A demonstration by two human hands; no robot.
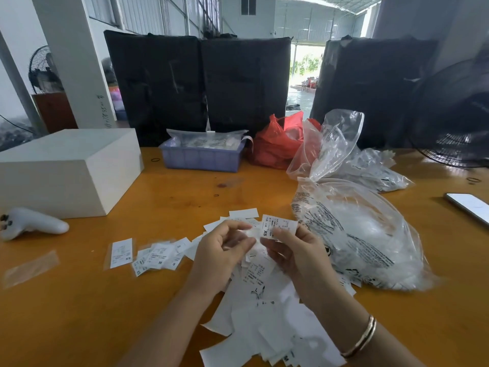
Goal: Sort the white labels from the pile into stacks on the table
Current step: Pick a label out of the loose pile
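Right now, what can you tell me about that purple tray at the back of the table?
The purple plastic tray is a shallow rectangular bin with ribbed walls. It sits upright on the orange table, near its far edge, between the white box and the red plastic bag. A clear plastic bag of printed labels fills it and rises above its rim. Neither hand touches it.

Glossy orange-yellow wooden surface (164,300), dark reddish stain near middle. Small white paper labels (267,321) with fine black print; bold black "XS" on white rectangular label (277,225), "XS" again on sleeved white label (121,252). Plain matte white rectangular box (66,170). Translucent lavender-blue plastic bin (202,158). Bright red crumpled plastic bag (275,144). Clear plastic bags (354,234) patterned with blocks of black text. White handheld controller (31,223), dark buttons. Gold-toned metal bangle (362,337). Black fabric panels (198,83) behind; black floor fan (457,117).
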